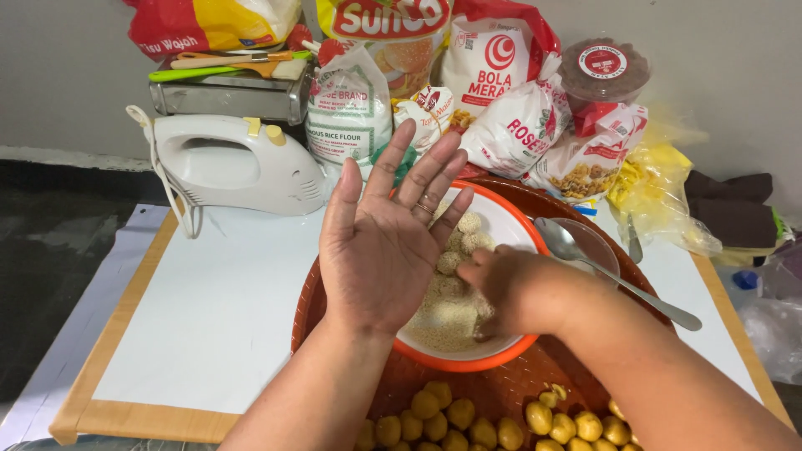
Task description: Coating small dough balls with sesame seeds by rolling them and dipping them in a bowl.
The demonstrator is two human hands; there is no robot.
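My left hand (380, 242) is held flat and open, palm up, above the left side of an orange-rimmed white bowl (510, 219) of sesame seeds. A ring shows on one finger. My right hand (501, 288) reaches down into the bowl, fingers curled in the seeds; what it holds is hidden. Several seed-coated balls (469, 235) lie in the bowl. Several plain yellow dough balls (443, 413) sit on the brown round woven tray (510, 386) in front of the bowl.
A metal spoon (614, 280) rests over a small glass bowl (595, 242) at the right. A white hand mixer (230, 165) lies at the back left on the white board (209, 309). Flour bags (351, 104) and packets (510, 92) stand along the wall.
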